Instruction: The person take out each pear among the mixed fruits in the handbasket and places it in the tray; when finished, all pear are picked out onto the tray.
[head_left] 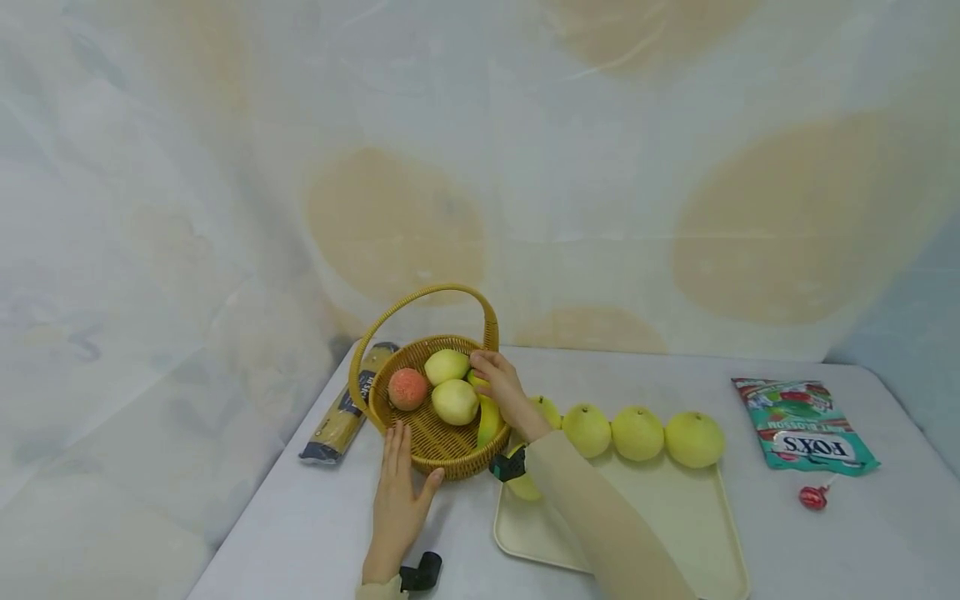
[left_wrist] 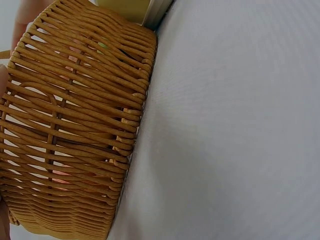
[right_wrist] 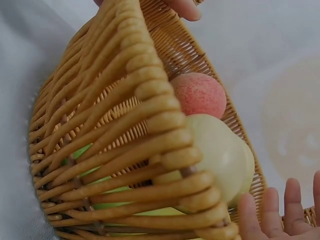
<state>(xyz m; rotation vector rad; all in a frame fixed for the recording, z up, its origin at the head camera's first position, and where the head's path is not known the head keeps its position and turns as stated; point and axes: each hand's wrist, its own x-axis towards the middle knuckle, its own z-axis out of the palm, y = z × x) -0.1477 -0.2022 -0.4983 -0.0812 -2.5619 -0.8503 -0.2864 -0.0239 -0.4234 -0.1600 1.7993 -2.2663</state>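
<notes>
A brown wicker basket (head_left: pixel 450 468) with a tall handle stands on the table. Inside lie a pinkish-red peach (head_left: pixel 408 389), two pale yellow-green fruits (head_left: pixel 455 402) and, at the right side, a yellow-green banana-like fruit (head_left: pixel 488 421). My left hand (head_left: pixel 400 500) rests against the basket's front-left rim, fingers extended; in the left wrist view only parts of its fingers show at the edge. Over the basket's right rim reaches my right hand (head_left: pixel 504 390), beside a partly covered yellow fruit (head_left: pixel 477 380). In the right wrist view its fingers (right_wrist: pixel 272 212) are spread, with nothing seen between them.
Right of the basket, a cream tray (head_left: pixel 675 517) bears several yellow-green round fruits (head_left: pixel 637 433) along its back, partly behind my right forearm. A spaghetti packet (head_left: pixel 341 425) lies left of the basket. Far right are a green Fox's candy bag (head_left: pixel 806 425) and a red wrapped candy (head_left: pixel 813 497).
</notes>
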